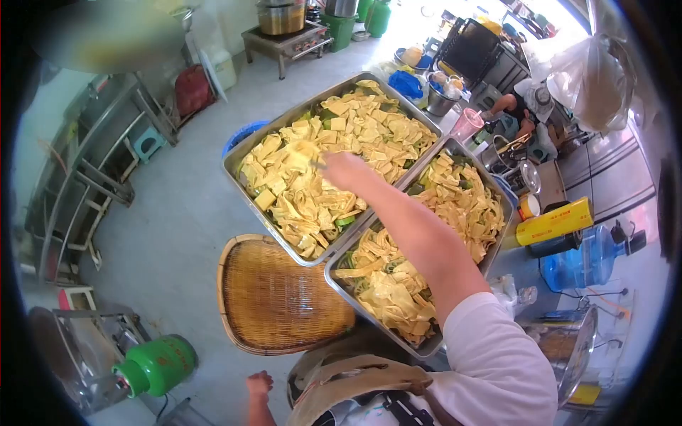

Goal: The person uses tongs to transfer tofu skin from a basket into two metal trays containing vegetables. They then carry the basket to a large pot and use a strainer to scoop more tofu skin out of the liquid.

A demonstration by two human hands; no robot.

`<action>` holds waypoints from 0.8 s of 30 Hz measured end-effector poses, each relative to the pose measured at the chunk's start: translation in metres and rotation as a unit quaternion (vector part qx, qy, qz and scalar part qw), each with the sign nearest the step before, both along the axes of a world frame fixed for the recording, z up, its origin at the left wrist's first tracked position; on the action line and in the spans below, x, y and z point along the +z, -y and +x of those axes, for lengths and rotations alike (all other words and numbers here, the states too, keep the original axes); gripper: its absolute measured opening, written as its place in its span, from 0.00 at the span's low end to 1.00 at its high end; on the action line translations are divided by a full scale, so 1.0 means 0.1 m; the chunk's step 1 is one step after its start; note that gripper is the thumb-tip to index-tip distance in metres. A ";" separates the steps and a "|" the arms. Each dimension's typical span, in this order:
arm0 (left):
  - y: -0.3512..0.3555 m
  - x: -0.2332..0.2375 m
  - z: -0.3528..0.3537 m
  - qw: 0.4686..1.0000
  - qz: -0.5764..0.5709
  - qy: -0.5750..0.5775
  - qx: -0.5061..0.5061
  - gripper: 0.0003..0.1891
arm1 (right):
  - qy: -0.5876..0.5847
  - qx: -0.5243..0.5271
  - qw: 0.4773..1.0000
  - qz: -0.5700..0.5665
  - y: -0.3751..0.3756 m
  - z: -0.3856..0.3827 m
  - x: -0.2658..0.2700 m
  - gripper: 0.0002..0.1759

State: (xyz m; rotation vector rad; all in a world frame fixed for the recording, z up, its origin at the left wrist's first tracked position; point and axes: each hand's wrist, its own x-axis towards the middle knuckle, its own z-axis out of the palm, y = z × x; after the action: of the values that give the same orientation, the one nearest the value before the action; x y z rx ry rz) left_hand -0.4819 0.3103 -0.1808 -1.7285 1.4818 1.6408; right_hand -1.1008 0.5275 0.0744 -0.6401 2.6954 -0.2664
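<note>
My right hand [342, 172] reaches over the far metal tray [238, 174], its fingers closed on yellow tofu skin [304, 152], smeared by motion. Folded tofu skin pieces with bits of green vegetable fill that tray. A second metal tray [341, 284], nearer me, holds the same food and lies under my forearm. My left hand [260, 383] hangs low at my side, fingers curled in, nothing visible in it. Close above it is a shallow woven bamboo basket [280, 295], left of the near tray.
A blue rim [245, 132] shows beneath the far tray. A green gas cylinder [160, 363] stands lower left, a metal rack [92, 174] along the left wall. A pot [280, 18] sits on a stove [288, 44]. Another person [536, 103] crouches at right near a water jug [582, 259].
</note>
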 end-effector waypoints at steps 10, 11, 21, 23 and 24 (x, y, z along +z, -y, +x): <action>0.10 -0.44 0.48 0.981 -0.019 -0.122 -0.149 0.09 | 0.022 0.083 0.994 -0.062 0.43 0.44 0.25 0.16; 0.20 -0.50 0.46 0.965 -0.019 -0.165 -0.201 0.09 | 0.006 0.099 0.994 -0.041 0.46 0.40 0.12 0.17; 0.09 0.12 -0.22 0.966 -0.095 -0.103 -0.219 0.09 | -0.062 -0.064 0.994 -0.056 -0.23 -0.19 -0.17 0.21; 0.11 0.12 -0.17 0.984 -0.067 -0.074 -0.145 0.10 | -0.069 -0.107 0.991 -0.049 -0.60 -0.22 -0.21 0.18; 0.13 0.04 -0.16 0.995 -0.037 -0.050 -0.081 0.10 | -0.084 -0.141 0.986 -0.044 -0.84 -0.17 -0.17 0.16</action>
State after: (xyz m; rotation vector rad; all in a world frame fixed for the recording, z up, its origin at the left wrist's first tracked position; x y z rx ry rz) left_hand -0.4975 0.2971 -0.1771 -1.5389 1.7003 1.6272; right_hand -1.1178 0.6110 0.0574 -0.3138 2.9491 -0.4226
